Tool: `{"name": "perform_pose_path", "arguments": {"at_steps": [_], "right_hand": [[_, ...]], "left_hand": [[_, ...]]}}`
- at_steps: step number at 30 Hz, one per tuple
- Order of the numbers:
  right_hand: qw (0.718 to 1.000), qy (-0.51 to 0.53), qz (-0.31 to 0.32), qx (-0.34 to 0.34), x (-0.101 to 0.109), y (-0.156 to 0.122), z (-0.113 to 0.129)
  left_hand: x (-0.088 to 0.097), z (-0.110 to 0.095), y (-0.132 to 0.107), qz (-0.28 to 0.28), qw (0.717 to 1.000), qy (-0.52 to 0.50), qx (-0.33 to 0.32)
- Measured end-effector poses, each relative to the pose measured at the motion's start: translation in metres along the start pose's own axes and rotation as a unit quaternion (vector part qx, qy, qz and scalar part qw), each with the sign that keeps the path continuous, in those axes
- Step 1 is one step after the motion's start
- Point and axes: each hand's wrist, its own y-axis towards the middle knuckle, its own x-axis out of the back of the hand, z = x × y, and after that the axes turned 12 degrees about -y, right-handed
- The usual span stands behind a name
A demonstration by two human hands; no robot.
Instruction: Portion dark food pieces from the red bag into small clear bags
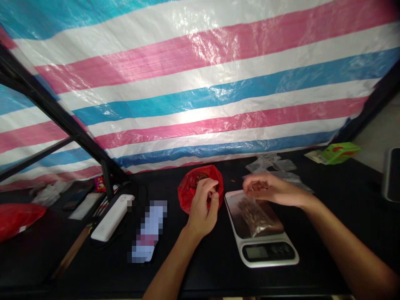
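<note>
My left hand (pixel 203 208) is over the mouth of a red plastic bag (pixel 183 192), which holds small brown dried pieces (pixel 202 178). Its fingers are curled in toward the thumb, and whatever lies between them is hidden. My right hand (pixel 265 188) hovers at the far edge of a white digital kitchen scale (pixel 245 252), fingers bent together. On the scale's dark plate lies a clear plastic bag (pixel 256 218) with brown dried pieces inside. The bag's upper end reaches toward my right fingertips; I cannot tell whether they grip it.
Flat clear bags (pixel 284 165) lie behind my right hand, and a green box (pixel 340 153) stands at the back right. A phone (pixel 150 231) and a white power strip (pixel 112 217) with cables lie left. Another red bag (pixel 18 220) is far left. Striped sheeting (pixel 218 96) hangs behind.
</note>
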Motion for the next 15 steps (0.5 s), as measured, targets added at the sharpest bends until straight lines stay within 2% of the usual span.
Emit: {"name": "perform_pose_path", "arguments": {"at_steps": [3,6,12,15], "right_hand": [[0.996,-0.069,0.048,-0.001,-0.005,0.004,-0.004],[0.991,-0.125,0.043,0.029,-0.007,0.006,-0.001],[0.971,-0.156,-0.172,0.061,-0.005,0.013,-0.002],[0.946,-0.175,-0.265,0.055,-0.003,0.016,-0.016]], "left_hand": [[0.0,-0.001,0.0,0.012,1.0,0.019,0.016],[0.0,-0.002,0.0,0.021,0.999,0.035,0.027],[0.001,-0.002,0.005,0.017,0.995,0.067,0.074],[0.001,0.004,0.005,0.057,0.991,0.096,0.079]]}}
